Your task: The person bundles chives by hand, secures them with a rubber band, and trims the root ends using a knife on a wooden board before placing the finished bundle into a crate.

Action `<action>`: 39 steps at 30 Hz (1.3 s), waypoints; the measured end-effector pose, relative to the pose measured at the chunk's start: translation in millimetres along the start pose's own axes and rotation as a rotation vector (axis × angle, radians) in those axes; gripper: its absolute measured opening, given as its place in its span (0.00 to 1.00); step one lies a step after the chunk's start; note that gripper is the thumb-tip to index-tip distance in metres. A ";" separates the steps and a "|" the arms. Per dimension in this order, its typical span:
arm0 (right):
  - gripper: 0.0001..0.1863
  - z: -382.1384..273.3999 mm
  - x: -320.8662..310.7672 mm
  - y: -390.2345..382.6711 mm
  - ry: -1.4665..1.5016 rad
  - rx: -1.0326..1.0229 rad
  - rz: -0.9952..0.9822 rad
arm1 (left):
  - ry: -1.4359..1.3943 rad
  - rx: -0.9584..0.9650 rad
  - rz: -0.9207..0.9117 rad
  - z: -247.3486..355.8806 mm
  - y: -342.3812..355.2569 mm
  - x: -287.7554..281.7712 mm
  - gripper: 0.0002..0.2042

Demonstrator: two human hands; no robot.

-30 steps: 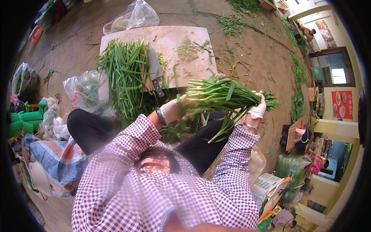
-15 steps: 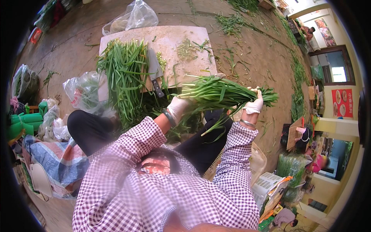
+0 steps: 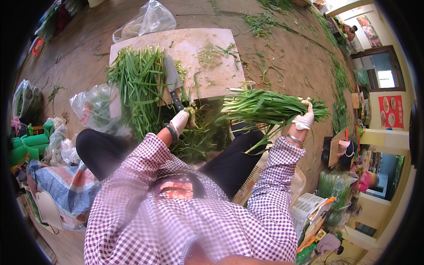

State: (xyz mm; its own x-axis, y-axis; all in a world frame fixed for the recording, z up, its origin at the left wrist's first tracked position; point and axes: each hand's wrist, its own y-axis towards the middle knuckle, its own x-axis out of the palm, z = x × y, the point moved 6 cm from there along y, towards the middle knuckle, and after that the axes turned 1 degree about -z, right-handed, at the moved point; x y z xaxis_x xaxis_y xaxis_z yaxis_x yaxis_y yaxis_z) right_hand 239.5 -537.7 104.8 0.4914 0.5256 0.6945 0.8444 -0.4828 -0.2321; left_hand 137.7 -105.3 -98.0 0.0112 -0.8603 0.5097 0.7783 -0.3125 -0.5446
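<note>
My right hand, in a pale glove, grips the leafy end of a bunch of garlic chives. The pale stem ends point left, and a few leaves droop below. My left hand, also gloved, is closed on a small tuft of yellowish leaf scraps below the knife handle. The knife lies on the pale board, its dark handle reaching past the near edge. Beside its blade rests a large pile of garlic chives, leaves hanging off the board toward me.
Chopped pale bits lie on the board. Clear plastic bags stand beyond it and at its left. Loose greens litter the floor. A striped sheet is at my left; a light crate is at my right.
My left hand has left the stem end of the bunch and moved left and down, now holding leaf scraps. My right hand has shifted slightly right with the bunch.
</note>
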 end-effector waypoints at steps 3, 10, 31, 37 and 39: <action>0.08 7.2 16.1 -0.4 0.018 0.024 -0.015 | 0.585 0.169 -0.228 -28.0 26.4 -8.1 0.08; 0.08 44.2 -7.5 13.2 0.047 0.070 -0.005 | 0.006 0.133 -0.324 13.9 -14.1 107.0 0.26; 0.09 72.0 36.6 -20.7 0.067 0.111 0.014 | -0.066 0.101 -0.197 -27.7 9.1 105.5 0.15; 0.09 70.7 31.7 -23.6 0.030 0.090 0.051 | -0.407 -0.017 -0.132 -24.3 -13.1 108.4 0.12; 0.09 70.3 32.4 -26.3 -0.005 0.075 0.026 | -0.267 0.181 -0.254 -20.7 -11.0 103.4 0.11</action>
State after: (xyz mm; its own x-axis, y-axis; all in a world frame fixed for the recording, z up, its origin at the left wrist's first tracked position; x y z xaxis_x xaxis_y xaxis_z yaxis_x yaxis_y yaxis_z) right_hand 248.2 -458.7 85.5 0.5145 0.5166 0.6844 0.8446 -0.4431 -0.3005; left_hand 117.3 -199.1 -53.1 -0.0514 -0.6229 0.7806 0.8748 -0.4052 -0.2657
